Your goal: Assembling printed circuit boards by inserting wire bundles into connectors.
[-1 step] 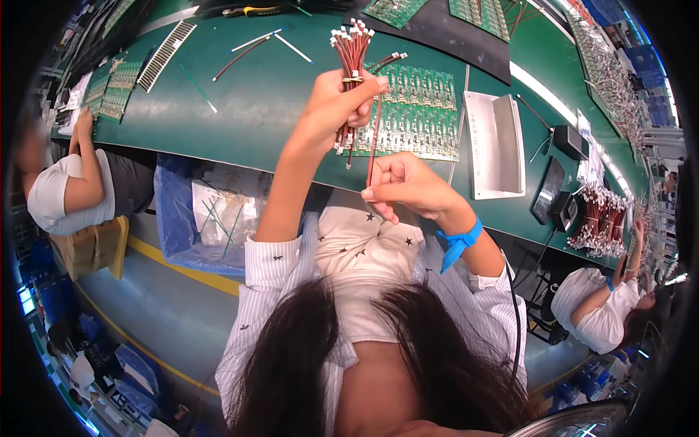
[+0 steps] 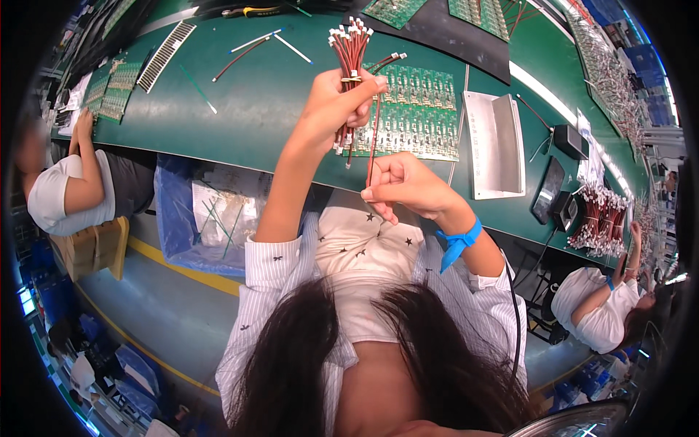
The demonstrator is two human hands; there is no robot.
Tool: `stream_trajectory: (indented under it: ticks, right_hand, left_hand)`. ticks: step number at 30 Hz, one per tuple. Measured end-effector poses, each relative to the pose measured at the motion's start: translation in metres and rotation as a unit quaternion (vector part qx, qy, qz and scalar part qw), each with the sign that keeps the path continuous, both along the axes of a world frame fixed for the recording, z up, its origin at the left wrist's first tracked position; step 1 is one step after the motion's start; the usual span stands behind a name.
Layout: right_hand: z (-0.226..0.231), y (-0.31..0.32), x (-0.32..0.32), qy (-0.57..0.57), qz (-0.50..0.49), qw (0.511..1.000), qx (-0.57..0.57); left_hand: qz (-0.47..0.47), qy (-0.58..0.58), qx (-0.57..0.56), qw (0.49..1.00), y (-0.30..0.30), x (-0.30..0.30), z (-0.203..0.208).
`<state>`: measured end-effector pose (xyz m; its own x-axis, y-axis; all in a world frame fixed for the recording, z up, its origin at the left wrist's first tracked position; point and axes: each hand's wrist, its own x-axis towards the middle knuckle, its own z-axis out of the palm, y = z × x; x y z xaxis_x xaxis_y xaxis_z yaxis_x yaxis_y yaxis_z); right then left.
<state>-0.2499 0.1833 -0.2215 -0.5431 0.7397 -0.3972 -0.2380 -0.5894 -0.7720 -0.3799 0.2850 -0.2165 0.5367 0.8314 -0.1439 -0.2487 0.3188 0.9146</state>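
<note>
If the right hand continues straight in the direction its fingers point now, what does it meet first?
Probably the left forearm. The right hand pinches one red wire and its fingers point toward the person's left, where that forearm rises to the wire bundle. Depth is unclear, so it may pass.

The left hand (image 2: 336, 109) is covering the middle of the wire bundle (image 2: 351, 54). The right hand (image 2: 408, 186) is hiding the single wire's (image 2: 373, 138) lower end.

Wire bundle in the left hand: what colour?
Red wires with white connector ends, head view.
</note>
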Motion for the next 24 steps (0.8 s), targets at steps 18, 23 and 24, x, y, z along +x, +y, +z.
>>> stream_trajectory:
  ticks: [18, 23, 24]
  right_hand:
    - [-0.012, 0.007, -0.006, -0.076, -0.058, 0.961, 0.260]
    - [0.007, 0.011, -0.003, -0.107, 0.004, 0.983, 0.148]
    - [0.007, 0.012, -0.002, -0.121, 0.011, 0.981, 0.152]
  left_hand:
    - [0.059, 0.036, 0.184, 0.981, -0.022, -0.005, 0.036]
    - [0.046, 0.035, 0.165, 0.985, -0.022, -0.004, 0.039]
    - [0.046, 0.035, 0.166, 0.985, -0.023, -0.004, 0.039]
